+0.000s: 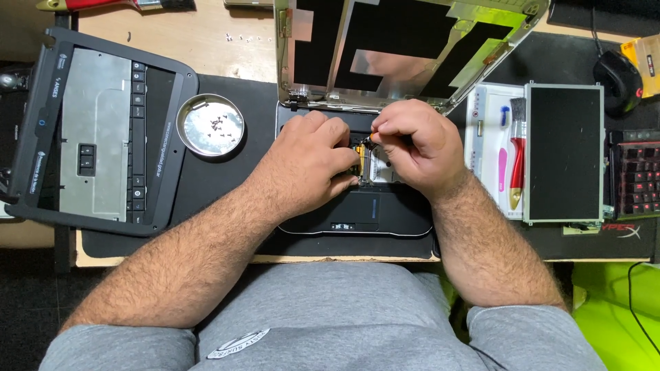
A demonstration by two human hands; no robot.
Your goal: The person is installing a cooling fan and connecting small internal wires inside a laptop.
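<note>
A small black laptop base (385, 220) lies open in front of me, its keyboard deck removed and its bare lid shell (405, 48) tilted back. My left hand (313, 161) rests on the base's inner parts, fingers curled near a small yellow-and-metal component (364, 161). My right hand (416, 141) pinches something thin at that same spot; what it holds is too small to tell. Both hands hide most of the base's interior.
A round metal dish (210, 126) with several tiny screws sits left of the laptop. The removed keyboard bezel (96, 137) lies far left. A loose screen panel (564, 161), a red-handled brush (517, 154), a mouse (617, 79) and a keyboard (636, 175) are to the right.
</note>
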